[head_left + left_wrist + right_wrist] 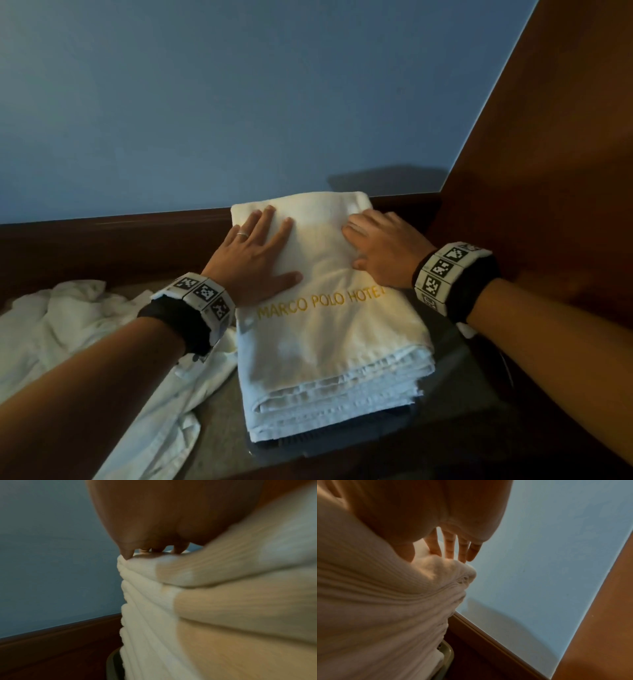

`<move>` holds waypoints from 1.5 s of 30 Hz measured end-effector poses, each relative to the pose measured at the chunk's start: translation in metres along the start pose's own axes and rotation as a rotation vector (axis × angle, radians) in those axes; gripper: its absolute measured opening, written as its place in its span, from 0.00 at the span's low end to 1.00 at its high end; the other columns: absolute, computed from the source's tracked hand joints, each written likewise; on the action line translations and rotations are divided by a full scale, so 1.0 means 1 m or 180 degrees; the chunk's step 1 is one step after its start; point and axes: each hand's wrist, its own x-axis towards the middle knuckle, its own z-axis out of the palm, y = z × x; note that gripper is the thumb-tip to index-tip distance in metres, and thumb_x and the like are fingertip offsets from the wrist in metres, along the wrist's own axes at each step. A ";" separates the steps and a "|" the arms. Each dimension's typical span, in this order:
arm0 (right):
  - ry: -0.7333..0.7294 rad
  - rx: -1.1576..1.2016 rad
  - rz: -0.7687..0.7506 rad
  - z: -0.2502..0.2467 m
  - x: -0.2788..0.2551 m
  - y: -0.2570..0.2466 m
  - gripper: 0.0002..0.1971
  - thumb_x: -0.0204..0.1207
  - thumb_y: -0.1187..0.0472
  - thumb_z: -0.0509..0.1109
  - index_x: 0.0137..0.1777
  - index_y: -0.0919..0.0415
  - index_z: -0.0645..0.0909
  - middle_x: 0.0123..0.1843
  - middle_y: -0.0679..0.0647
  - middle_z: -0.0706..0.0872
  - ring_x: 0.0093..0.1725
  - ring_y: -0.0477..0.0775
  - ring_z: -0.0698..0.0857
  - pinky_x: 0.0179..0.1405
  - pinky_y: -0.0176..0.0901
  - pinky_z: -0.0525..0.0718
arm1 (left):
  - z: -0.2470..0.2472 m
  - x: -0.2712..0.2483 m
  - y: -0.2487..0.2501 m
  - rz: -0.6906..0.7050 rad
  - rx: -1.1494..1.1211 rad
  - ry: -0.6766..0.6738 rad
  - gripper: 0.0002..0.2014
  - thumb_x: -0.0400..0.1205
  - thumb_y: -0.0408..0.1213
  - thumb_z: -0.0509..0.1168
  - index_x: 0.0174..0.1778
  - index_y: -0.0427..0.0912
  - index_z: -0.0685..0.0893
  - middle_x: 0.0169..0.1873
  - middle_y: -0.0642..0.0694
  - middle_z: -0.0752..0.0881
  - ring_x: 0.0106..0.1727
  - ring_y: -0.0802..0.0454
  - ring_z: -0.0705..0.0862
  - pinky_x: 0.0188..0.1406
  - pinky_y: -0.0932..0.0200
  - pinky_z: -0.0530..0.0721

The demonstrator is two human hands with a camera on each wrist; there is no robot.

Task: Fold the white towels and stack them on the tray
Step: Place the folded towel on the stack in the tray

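A stack of folded white towels (329, 349) stands on a dark tray (445, 425) near the back wall; the top towel carries gold lettering. My left hand (257, 253) lies flat on the top towel's far left part, fingers straight and spread. My right hand (380, 246) presses flat on its far right part. In the left wrist view the left fingertips (126, 555) touch the top of the stack (147, 601). From the right wrist, the straight right fingers (450, 547) rest on the top towel (385, 595), with the tray's rim (447, 654) below.
A heap of loose white towels (85, 329) lies on the grey surface left of the stack. A dark wooden ledge (113, 236) runs along the blue wall (239, 102) behind. A brown wooden panel (555, 171) closes the right side.
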 end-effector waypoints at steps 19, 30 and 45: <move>-0.1081 0.0959 0.0625 0.050 -0.058 -0.055 0.59 0.65 0.15 0.47 0.85 0.51 0.27 0.84 0.56 0.22 0.84 0.57 0.26 0.83 0.56 0.40 | 0.046 -0.061 0.025 0.0257 -0.0141 -0.0460 0.64 0.58 0.90 0.30 0.87 0.54 0.32 0.85 0.41 0.27 0.88 0.42 0.33 0.87 0.44 0.43; -0.1626 0.0069 0.1510 -0.016 -0.051 -0.098 0.50 0.73 0.23 0.55 0.86 0.54 0.48 0.88 0.57 0.52 0.85 0.62 0.58 0.80 0.69 0.60 | 0.019 -0.132 0.000 0.0721 -0.0358 -0.0824 0.39 0.85 0.70 0.44 0.89 0.56 0.41 0.89 0.51 0.36 0.89 0.41 0.47 0.84 0.34 0.55; -0.1342 0.0729 0.0835 -0.076 0.073 -0.378 0.15 0.81 0.50 0.59 0.60 0.56 0.81 0.58 0.58 0.85 0.56 0.62 0.85 0.49 0.52 0.81 | 0.065 -0.305 -0.225 -0.0360 -0.0083 -0.1394 0.19 0.87 0.56 0.58 0.68 0.52 0.83 0.61 0.48 0.87 0.61 0.45 0.86 0.56 0.52 0.84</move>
